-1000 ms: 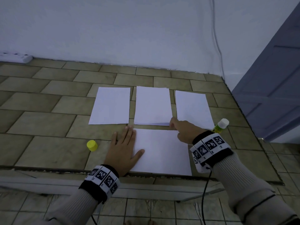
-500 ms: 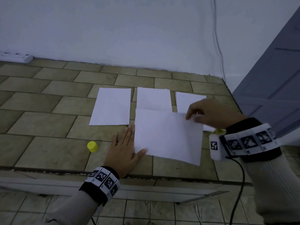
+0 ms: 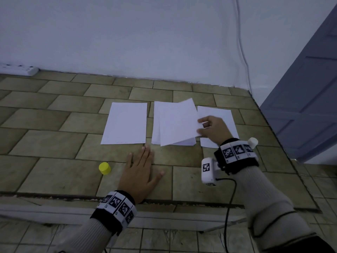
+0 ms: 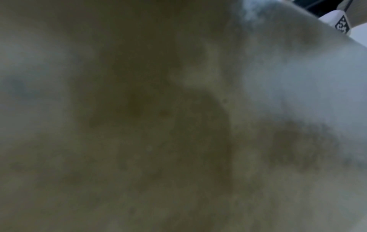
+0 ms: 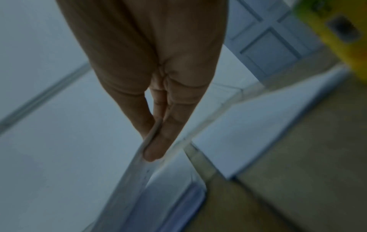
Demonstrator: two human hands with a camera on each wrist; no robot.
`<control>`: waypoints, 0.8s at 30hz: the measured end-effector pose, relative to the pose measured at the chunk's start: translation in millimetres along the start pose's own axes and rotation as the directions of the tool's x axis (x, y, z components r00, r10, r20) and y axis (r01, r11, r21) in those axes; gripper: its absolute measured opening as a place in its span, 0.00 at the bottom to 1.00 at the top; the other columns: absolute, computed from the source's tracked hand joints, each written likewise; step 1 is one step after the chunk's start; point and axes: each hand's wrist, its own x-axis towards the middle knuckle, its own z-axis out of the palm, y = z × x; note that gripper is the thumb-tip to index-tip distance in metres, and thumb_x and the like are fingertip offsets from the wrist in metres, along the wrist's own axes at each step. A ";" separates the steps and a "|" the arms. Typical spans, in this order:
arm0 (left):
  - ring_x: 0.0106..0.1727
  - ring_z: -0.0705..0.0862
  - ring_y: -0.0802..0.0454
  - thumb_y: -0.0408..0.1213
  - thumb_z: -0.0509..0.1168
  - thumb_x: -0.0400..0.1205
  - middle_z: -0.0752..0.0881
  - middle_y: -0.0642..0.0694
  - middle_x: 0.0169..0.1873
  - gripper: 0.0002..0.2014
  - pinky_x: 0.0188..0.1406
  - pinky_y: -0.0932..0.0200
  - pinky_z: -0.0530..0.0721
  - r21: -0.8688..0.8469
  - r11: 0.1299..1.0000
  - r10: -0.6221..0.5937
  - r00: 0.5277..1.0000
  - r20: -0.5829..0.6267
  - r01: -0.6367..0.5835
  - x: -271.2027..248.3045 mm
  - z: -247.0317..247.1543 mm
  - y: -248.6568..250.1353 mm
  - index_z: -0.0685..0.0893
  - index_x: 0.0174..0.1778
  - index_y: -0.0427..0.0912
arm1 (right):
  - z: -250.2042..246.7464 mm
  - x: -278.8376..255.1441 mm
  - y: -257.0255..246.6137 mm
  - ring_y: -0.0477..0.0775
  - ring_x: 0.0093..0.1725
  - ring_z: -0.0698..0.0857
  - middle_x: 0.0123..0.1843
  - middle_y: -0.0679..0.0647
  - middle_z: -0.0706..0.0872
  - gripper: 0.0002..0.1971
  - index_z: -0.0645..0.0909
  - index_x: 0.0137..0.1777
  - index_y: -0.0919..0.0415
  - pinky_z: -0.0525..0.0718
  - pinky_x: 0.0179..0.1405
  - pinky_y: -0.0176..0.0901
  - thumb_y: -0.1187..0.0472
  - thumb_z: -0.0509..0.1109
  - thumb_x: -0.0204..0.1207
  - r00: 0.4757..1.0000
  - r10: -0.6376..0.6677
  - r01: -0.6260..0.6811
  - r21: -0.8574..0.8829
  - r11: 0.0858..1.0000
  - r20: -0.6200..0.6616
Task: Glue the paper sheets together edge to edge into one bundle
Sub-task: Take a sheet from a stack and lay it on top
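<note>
Three white sheets lie in a row on the tiled ledge: a left sheet (image 3: 125,123), a middle sheet (image 3: 156,123) and a right sheet (image 3: 221,115). My right hand (image 3: 201,127) pinches the right edge of a fourth sheet (image 3: 177,123), tilted over the middle one. In the right wrist view the thumb and fingers (image 5: 158,141) clamp that sheet's edge (image 5: 143,169). My left hand (image 3: 140,170) lies flat with straight fingers on the bare tiles below the sheets. The glue stick's white end (image 3: 253,142) shows behind my right wrist. The left wrist view is a dark blur.
A yellow cap (image 3: 104,168) stands on the tiles left of my left hand. A white power strip (image 3: 20,69) lies by the wall at far left. A grey door (image 3: 306,99) is at right. The ledge's front edge (image 3: 164,202) runs below my hands.
My right hand lifted the near sheet off the tiles and carried it away from me over the middle sheet. My left hand, which held that sheet down, now rests on bare tile.
</note>
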 end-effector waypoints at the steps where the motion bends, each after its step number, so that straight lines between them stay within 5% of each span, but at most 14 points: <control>1: 0.85 0.38 0.55 0.74 0.19 0.73 0.44 0.46 0.85 0.53 0.84 0.43 0.38 -0.008 1.000 0.001 1.000 -0.008 -0.001 0.0 -0.9 0.6 0.49 0.86 0.41 | 7.5 1.3 7.0 0.64 0.49 0.86 0.41 0.57 0.80 0.18 0.82 0.60 0.67 0.87 0.55 0.59 0.73 0.76 0.70 1.000 0.012 -0.012 0.005 1.000 -0.001; 8: 0.84 0.36 0.56 0.74 0.17 0.72 0.42 0.47 0.85 0.54 0.84 0.44 0.37 0.012 1.000 0.000 1.000 0.006 0.000 -0.4 -1.8 0.5 0.47 0.86 0.42 | 34.3 10.1 16.1 0.54 0.48 0.80 0.38 0.47 0.77 0.19 0.81 0.64 0.65 0.83 0.58 0.48 0.68 0.75 0.72 0.999 0.016 -0.018 -0.070 0.997 -0.038; 14: 0.84 0.39 0.55 0.74 0.20 0.74 0.46 0.46 0.85 0.52 0.84 0.43 0.39 0.002 1.000 0.009 1.000 -0.015 -0.009 -0.1 0.2 -0.7 0.51 0.86 0.41 | 40.4 15.0 9.2 0.54 0.53 0.80 0.58 0.61 0.83 0.20 0.80 0.66 0.66 0.74 0.53 0.34 0.66 0.73 0.74 0.999 -0.024 0.014 -0.230 0.973 -0.042; 19: 0.84 0.38 0.55 0.74 0.19 0.73 0.46 0.46 0.86 0.53 0.83 0.44 0.37 0.003 1.000 0.009 1.000 -0.013 -0.009 -0.9 -1.3 0.4 0.51 0.86 0.41 | 43.3 17.7 6.5 0.58 0.63 0.81 0.62 0.62 0.83 0.19 0.79 0.66 0.67 0.69 0.51 0.30 0.66 0.73 0.74 0.999 -0.025 0.017 -0.325 0.945 -0.021; 24: 0.84 0.38 0.55 0.73 0.19 0.74 0.46 0.46 0.86 0.52 0.84 0.43 0.38 0.011 1.000 0.006 1.000 -0.004 -0.006 -1.0 -1.5 0.3 0.49 0.86 0.42 | 43.2 20.2 3.9 0.58 0.59 0.81 0.59 0.61 0.82 0.18 0.78 0.64 0.67 0.72 0.48 0.34 0.65 0.72 0.75 0.999 0.014 0.001 -0.409 0.912 0.033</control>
